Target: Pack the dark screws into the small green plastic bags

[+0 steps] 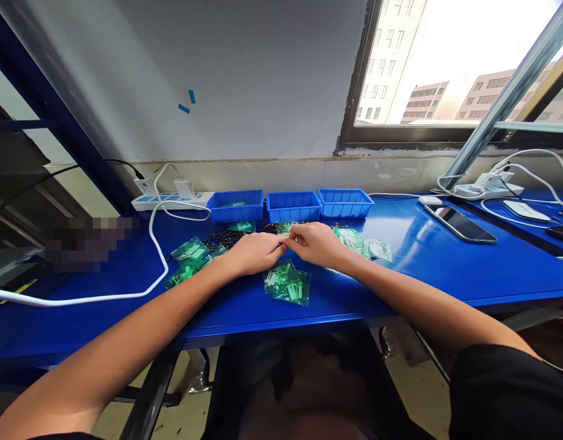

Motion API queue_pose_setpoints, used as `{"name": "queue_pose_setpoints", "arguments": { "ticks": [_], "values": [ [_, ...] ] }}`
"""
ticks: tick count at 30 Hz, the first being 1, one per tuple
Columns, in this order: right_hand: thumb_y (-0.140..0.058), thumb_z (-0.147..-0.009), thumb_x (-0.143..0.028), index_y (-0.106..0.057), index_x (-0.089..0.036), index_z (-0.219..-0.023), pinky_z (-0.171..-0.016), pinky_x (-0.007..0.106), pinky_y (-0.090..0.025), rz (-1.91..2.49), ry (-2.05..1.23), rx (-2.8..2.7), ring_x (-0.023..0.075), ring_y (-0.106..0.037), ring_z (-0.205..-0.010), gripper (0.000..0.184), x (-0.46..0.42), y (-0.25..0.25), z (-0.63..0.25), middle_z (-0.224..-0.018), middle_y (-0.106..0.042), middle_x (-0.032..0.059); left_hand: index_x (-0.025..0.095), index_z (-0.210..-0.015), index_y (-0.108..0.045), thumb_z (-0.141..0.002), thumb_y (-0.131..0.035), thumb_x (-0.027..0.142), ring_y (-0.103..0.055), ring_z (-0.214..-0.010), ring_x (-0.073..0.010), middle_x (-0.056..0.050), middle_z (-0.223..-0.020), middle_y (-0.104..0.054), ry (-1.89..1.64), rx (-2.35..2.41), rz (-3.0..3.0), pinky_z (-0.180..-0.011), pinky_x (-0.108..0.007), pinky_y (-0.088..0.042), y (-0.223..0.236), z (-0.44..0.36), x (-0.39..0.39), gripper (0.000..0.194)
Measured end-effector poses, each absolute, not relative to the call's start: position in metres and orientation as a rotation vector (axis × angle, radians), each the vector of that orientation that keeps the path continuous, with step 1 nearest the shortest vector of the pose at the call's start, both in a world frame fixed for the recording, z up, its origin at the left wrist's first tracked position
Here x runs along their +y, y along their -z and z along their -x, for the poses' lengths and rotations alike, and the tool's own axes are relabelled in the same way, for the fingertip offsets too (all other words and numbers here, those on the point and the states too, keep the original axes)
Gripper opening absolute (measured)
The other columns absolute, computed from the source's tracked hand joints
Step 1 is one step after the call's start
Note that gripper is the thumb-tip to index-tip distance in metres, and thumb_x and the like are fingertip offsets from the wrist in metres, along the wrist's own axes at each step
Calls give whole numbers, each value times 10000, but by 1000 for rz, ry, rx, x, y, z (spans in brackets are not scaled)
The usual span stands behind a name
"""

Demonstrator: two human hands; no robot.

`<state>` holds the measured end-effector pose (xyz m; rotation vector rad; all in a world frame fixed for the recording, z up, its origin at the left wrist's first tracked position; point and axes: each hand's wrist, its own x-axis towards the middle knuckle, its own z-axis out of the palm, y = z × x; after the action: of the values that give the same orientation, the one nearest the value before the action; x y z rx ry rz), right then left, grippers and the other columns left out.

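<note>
Presently, both arms (pixel 157 324) are reaching forward over the blue tabletop (pixel 414 263), slanting inward from the two sides. The left hand (pixel 258 252) and the right hand (pixel 320 243) are showing their backs, and their bent fingers (pixel 298 234) are meeting in the middle, with narrow spacing. Whether they are gripping something, I cannot tell, since the inner side is hiding from view. One green packet (pixel 287 227) is lying or hanging just behind the fingertips, while other green packets (pixel 293 288) are resting nearer to the body.
</note>
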<state>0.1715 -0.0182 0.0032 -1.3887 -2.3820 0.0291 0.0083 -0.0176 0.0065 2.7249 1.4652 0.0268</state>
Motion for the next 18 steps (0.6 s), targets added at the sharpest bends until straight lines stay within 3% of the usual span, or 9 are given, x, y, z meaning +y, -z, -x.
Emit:
{"name": "queue_pose_setpoints", "arguments": {
  "ticks": [18],
  "values": [
    [-534, -842, -285, -658, -172, -846, -549, 233, -257, 1365, -35, -2385, 144, -570, -675, 168, -17, -1, -172, -700, -649, 26, 246, -1110, -579, -922, -268, 363, -639, -930, -276, -49, -1003, -687, -35, 1446, -2742, -733, -353, -478, -6, -8, -17, 382]
  ]
}}
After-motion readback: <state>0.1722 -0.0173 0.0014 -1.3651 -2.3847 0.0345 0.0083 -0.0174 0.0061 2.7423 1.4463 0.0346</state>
